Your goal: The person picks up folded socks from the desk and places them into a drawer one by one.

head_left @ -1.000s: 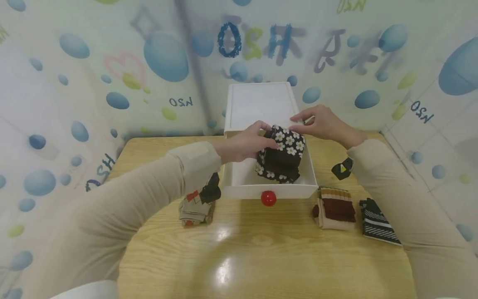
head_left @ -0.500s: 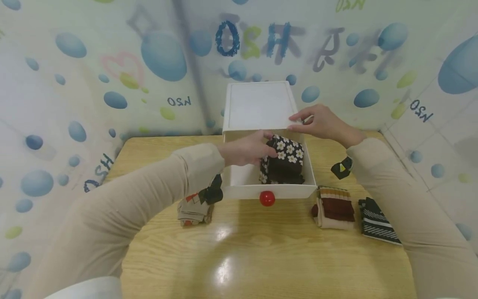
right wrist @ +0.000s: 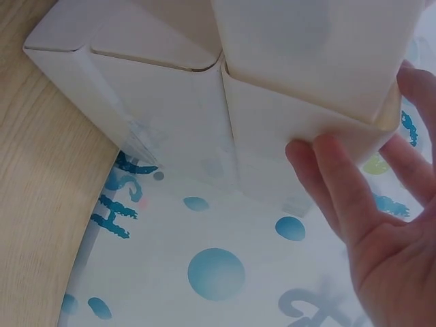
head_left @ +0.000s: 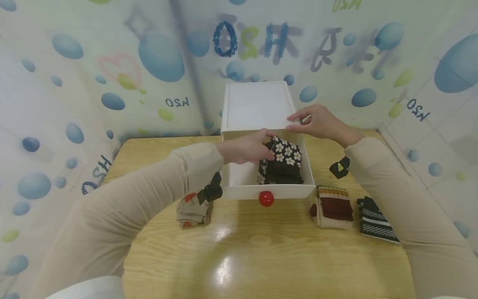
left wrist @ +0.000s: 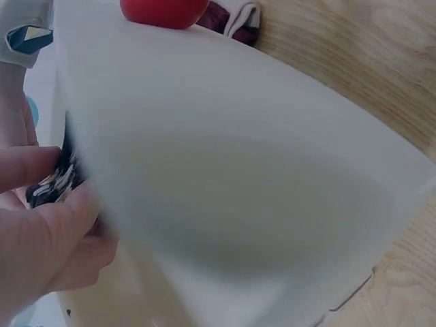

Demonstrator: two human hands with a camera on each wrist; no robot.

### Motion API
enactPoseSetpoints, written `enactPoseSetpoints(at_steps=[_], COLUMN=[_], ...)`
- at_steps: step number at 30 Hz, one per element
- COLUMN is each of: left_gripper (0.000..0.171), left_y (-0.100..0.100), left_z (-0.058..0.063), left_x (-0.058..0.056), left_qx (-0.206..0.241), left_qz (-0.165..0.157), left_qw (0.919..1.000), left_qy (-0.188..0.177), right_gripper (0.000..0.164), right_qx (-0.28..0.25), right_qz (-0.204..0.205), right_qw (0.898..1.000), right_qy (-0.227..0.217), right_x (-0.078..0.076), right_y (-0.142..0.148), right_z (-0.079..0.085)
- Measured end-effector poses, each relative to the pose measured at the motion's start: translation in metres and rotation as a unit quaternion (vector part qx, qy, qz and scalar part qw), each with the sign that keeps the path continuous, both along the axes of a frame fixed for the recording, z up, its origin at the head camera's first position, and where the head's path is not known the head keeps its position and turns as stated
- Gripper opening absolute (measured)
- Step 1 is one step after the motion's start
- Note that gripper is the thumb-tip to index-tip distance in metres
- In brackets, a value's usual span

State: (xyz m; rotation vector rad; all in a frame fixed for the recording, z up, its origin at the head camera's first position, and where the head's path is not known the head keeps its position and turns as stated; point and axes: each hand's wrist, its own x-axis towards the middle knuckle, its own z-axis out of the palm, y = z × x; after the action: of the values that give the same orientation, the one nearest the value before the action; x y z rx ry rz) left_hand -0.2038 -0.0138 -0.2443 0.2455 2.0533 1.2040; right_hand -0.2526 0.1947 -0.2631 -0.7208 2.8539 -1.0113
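A white drawer unit [head_left: 257, 106] stands at the back of the table with its drawer [head_left: 242, 176] pulled out. Inside the drawer's right half sit folded black socks [head_left: 285, 160] with white flowers. My left hand [head_left: 244, 149] reaches in from the left and grips them, thumb on the flowered side. In the left wrist view the drawer wall hides most of the socks [left wrist: 58, 184]. Holding the unit's upper right front corner is my right hand [head_left: 317, 124]; in the right wrist view its fingers [right wrist: 330, 174] press the unit's side panel [right wrist: 266, 157].
A red knob [head_left: 266, 198] projects from the drawer front. Folded beige argyle socks [head_left: 193, 212] lie to the left, partly under my left wrist. Maroon and cream folded socks [head_left: 334, 209] and black striped ones [head_left: 377, 222] lie to the right on the wooden table [head_left: 261, 257].
The flowered socks have gone down into the drawer and turned flatter, with my left hand lower alongside them. My right hand stays at the unit's corner.
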Motion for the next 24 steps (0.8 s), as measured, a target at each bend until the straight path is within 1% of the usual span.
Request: enactPoseSetpoints(at_steps=[4, 9, 13, 16, 19, 21, 24], left_gripper=[0.057, 0.045, 0.04, 0.039, 0.038, 0.039, 0.043], left_y=[-0.003, -0.007, -0.008, -0.007, -0.006, -0.006, -0.007], left_z=[-0.001, 0.004, 0.006, 0.006, 0.007, 0.008, 0.009], left_x=[-0.004, -0.003, -0.002, -0.003, -0.005, -0.006, -0.005], left_qx=[-0.003, 0.017, 0.017, 0.005, -0.008, -0.011, -0.013], left_qz=[-0.015, -0.026, -0.03, -0.026, -0.016, -0.004, 0.013], left_qw=[0.9997, 0.999, 0.9982, 0.9965, 0.9936, 0.9925, 0.992], left_qy=[0.021, 0.032, 0.048, 0.08, 0.111, 0.122, 0.125], right_gripper=[0.038, 0.039, 0.039, 0.039, 0.04, 0.041, 0.041], right_qx=[-0.003, -0.004, -0.008, -0.007, -0.003, 0.0, 0.002], right_qz=[0.0, -0.01, -0.008, -0.006, -0.007, -0.007, -0.007], right_qw=[1.0, 1.0, 1.0, 1.0, 1.0, 1.0, 1.0], right_qy=[-0.002, -0.014, -0.016, -0.014, -0.013, -0.014, -0.014], right_x=[-0.001, 0.0, 0.0, 0.0, 0.0, 0.001, 0.002], right_y=[0.0, 0.0, 0.0, 0.0, 0.0, -0.001, -0.001], right_z=[0.0, 0.001, 0.0, 0.0, 0.001, 0.001, 0.002])
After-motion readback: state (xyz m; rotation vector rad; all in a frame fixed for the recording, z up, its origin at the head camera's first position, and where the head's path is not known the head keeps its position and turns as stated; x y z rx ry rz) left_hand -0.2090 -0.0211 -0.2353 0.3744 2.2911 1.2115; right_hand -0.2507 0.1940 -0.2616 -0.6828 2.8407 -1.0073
